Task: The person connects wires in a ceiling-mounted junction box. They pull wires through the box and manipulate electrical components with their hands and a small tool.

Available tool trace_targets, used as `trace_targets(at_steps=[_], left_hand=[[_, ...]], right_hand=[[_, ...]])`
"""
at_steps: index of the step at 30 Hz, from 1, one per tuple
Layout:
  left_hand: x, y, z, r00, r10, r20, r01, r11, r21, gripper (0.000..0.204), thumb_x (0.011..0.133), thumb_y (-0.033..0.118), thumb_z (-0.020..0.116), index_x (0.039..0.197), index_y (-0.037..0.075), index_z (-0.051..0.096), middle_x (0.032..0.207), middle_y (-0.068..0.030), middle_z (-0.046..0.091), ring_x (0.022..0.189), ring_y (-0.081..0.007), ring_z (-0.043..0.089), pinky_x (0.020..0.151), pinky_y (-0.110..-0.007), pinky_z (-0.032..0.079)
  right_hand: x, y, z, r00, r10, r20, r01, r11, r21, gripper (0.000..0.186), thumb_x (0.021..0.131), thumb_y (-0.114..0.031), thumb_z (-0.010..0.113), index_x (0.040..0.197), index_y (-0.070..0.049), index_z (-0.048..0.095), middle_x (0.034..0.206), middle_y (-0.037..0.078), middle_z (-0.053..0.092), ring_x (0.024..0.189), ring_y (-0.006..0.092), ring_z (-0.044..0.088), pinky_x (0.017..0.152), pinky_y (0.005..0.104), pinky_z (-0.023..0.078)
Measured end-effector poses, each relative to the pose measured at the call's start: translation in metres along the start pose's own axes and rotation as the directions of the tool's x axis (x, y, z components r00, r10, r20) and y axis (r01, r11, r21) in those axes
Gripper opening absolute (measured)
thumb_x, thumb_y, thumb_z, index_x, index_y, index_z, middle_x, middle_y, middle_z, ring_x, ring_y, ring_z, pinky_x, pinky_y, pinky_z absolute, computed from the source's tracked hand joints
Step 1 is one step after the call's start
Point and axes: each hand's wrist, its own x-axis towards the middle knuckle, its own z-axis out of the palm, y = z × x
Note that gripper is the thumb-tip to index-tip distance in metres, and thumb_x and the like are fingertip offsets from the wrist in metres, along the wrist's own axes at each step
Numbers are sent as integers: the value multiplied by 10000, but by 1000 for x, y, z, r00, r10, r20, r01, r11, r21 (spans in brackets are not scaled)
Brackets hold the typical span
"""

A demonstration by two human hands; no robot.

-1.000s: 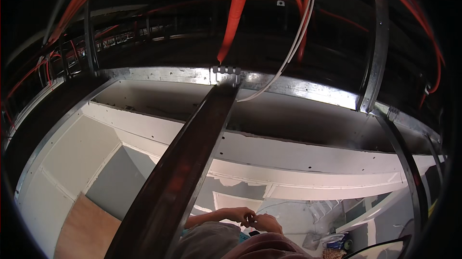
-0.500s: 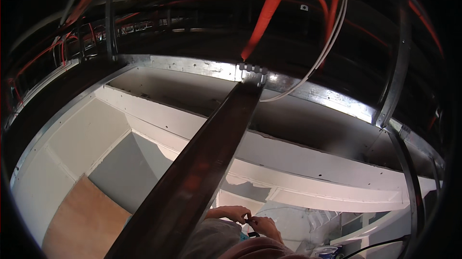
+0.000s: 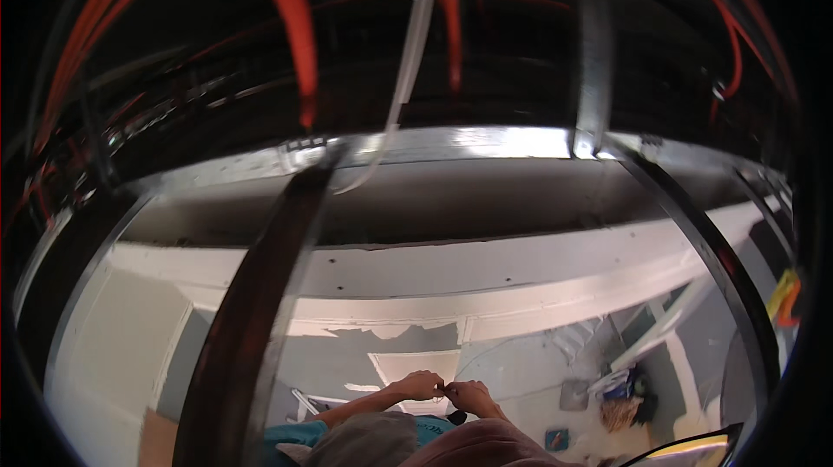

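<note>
Low in the middle of the picture, my left hand (image 3: pixel 423 384) and my right hand (image 3: pixel 471 397) are brought together, fingertips nearly touching. The fingers of both are closed in a pinch. Between them is a small dark spot, too small to name. My left forearm comes in from the left out of a teal sleeve (image 3: pixel 286 439). In front of my body, grey cloth (image 3: pixel 360 441) and reddish-brown cloth (image 3: pixel 490 445) bulge up from the lower edge and hide part of the arms.
A dark metal channel (image 3: pixel 247 328) runs down left of my hands, another (image 3: pixel 707 246) on the right. They meet a shiny metal rail (image 3: pixel 495 141). Orange conduits (image 3: pixel 291 24) and a white cable (image 3: pixel 406 76) hang above. Far below, a heap of items (image 3: pixel 620 402) lies on the floor.
My view has turned to the right, so the near channel now stands further left and more floor shows. My hands stay together in a pinch, and more of my left forearm is visible.
</note>
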Motion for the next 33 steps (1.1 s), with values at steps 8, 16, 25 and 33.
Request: trace_targets(at_steps=[8, 16, 25, 33], left_hand=[[35, -3, 18, 992, 6, 130, -22, 993, 118, 261, 922, 296, 606, 990, 71, 721, 1022, -179, 713, 1013, -390, 665, 885, -515, 509], [76, 18, 34, 999, -15, 33, 15, 1000, 16, 273, 922, 302, 541, 953, 87, 705, 991, -193, 725, 959, -406, 680, 891, -542, 511], [-6, 71, -31, 944, 137, 300, 15, 891, -453, 173, 946, 179, 684, 960, 15, 735, 788, -43, 711, 742, -124, 633, 713, -289, 512], [0, 84, -103, 999, -22, -28, 1, 812, -584, 183, 949, 71, 683, 1125, 47, 726, 798, 11, 655, 738, -52, 561, 680, -236, 460]], right_hand=[[-8, 4, 69, 878, 328, -349, -200, 914, 354, 286, 924, -371, 601, 1023, -167, 776, 881, 165, 749, 849, 371, 726, 800, 484, 564], [-10, 30, 69, 681, 429, -593, -249, 898, 363, 223, 882, -320, 673, 855, -111, 746, 766, 161, 716, 734, 384, 706, 684, 497, 557], [-71, 218, 100, 292, 808, -511, -728, 535, 429, 324, 969, -331, 535, 963, -64, 719, 949, 199, 737, 832, 361, 720, 738, 542, 550], [-171, 208, 66, 551, 677, -488, -227, 685, 692, 292, 958, -325, 689, 1141, -101, 731, 853, 91, 732, 782, 164, 702, 688, 322, 523]])
